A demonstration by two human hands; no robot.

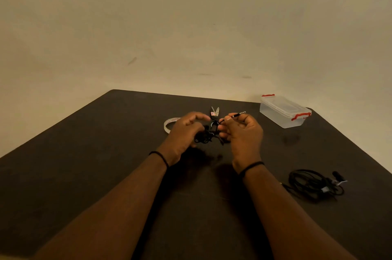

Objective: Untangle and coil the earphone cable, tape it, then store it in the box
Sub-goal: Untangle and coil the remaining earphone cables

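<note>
While my left hand curls round the black tangle of the earphone cable, much of that knot is hidden behind my fingers and I cannot trace its loops. My right hand pinches the cable just below the jack plug, which sticks out past my fingertips toward the box. Both hands hover above the dark bench.

Just behind the tangle lie scissors, mostly covered by my hands; a small red-and-white label sits on them, too small to read. Left of the scissors lies a roll of pale tape, partly hidden by my left hand, with faint reddish print I cannot make out.

Right of the scissors stands the clear plastic box, lid on, red clips at both ends; what is inside I cannot tell. Nearer me than the box lies a second, coiled black cable with a pale strip on it.
</note>
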